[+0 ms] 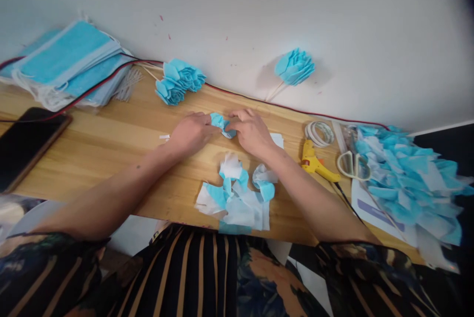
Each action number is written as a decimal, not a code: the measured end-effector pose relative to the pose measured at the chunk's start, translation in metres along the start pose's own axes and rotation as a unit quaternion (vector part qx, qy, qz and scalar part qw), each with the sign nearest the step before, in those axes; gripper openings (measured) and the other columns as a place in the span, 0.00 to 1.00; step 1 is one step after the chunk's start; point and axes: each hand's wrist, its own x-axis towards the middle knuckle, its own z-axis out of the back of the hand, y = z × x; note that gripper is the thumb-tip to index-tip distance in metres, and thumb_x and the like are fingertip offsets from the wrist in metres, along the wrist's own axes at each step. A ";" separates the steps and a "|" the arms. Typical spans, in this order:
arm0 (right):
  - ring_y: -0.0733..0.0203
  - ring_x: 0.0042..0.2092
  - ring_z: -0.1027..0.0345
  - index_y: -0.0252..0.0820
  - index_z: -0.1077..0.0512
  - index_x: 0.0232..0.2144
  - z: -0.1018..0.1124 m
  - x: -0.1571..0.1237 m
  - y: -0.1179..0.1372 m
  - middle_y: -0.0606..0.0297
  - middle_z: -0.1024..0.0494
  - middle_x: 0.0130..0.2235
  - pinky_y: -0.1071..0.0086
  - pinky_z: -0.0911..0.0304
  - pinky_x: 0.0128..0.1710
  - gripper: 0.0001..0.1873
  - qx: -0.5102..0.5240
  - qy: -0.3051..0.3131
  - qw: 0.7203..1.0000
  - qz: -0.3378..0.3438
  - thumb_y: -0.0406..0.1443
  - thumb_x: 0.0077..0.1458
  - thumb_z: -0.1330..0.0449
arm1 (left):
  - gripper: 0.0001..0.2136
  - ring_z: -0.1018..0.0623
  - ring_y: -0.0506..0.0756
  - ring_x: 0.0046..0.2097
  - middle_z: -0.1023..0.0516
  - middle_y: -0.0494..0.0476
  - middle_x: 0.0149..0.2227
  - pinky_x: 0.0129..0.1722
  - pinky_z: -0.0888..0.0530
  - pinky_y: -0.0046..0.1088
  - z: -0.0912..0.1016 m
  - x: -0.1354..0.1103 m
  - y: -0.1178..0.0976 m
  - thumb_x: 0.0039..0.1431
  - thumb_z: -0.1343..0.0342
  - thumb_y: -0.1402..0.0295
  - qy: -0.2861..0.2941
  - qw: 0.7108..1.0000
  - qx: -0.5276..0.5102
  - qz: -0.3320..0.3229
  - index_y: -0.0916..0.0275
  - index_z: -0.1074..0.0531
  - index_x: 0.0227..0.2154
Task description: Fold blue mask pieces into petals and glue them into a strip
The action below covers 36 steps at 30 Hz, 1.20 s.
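A small folded blue and white fabric piece (222, 125) is pinched between both my hands near the back of the wooden table (111, 144). My left hand (191, 132) grips its left side with curled fingers. From the right, my right hand (251, 132) closes on the same piece. A loose heap of blue and white fabric scraps (237, 196) lies just in front of my hands, near the table's front edge.
Finished blue fabric flowers on sticks lie at the back (178, 80) and lean on the wall (294, 66). A stack of blue face masks (66, 62) and a dark phone (25, 144) sit left. A yellow glue gun (316, 164), tape rolls (319, 133), scissors (353, 165) and a scrap pile (411, 178) sit right.
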 end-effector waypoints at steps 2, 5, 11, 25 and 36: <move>0.46 0.56 0.35 0.46 0.16 0.39 0.000 -0.002 0.002 0.57 0.23 0.55 0.51 0.38 0.54 0.24 0.002 0.001 1.000 0.001 0.22 0.59 0.49 | 0.16 0.27 0.55 0.33 0.24 0.59 0.29 0.34 0.35 0.33 0.000 0.000 0.003 0.65 0.52 0.72 -0.046 0.999 -0.011 -0.015 0.60 0.17 0.38; 0.45 0.57 0.35 0.45 0.16 0.41 0.000 -0.004 0.006 0.56 0.23 0.57 0.50 0.37 0.54 0.24 -0.001 0.002 1.000 -0.006 0.22 0.59 0.50 | 0.16 0.28 0.54 0.31 0.25 0.56 0.27 0.32 0.34 0.30 0.001 -0.001 0.004 0.64 0.52 0.72 -0.096 0.994 -0.045 0.002 0.60 0.16 0.39; 0.47 0.58 0.35 0.45 0.16 0.39 0.001 -0.004 0.003 0.58 0.24 0.58 0.51 0.38 0.56 0.24 0.026 -0.004 0.999 -0.019 0.21 0.56 0.49 | 0.14 0.30 0.51 0.28 0.27 0.53 0.25 0.31 0.34 0.28 0.008 0.001 0.001 0.61 0.49 0.71 -0.125 0.980 -0.122 0.091 0.62 0.17 0.39; 0.50 0.54 0.33 0.45 0.18 0.40 0.001 -0.012 -0.007 0.58 0.22 0.54 0.52 0.37 0.55 0.23 0.064 -0.046 0.997 0.024 0.22 0.57 0.50 | 0.06 0.29 0.52 0.31 0.24 0.54 0.29 0.33 0.33 0.28 0.016 0.003 -0.005 0.58 0.44 0.67 -0.084 0.960 -0.196 0.182 0.62 0.26 0.30; 0.50 0.55 0.33 0.46 0.17 0.38 0.005 -0.011 -0.010 0.58 0.22 0.55 0.52 0.38 0.55 0.24 0.063 -0.033 0.996 0.056 0.22 0.55 0.50 | 0.10 0.25 0.54 0.33 0.21 0.55 0.30 0.35 0.33 0.29 0.017 0.001 -0.006 0.61 0.46 0.63 -0.071 0.969 -0.184 0.149 0.63 0.26 0.29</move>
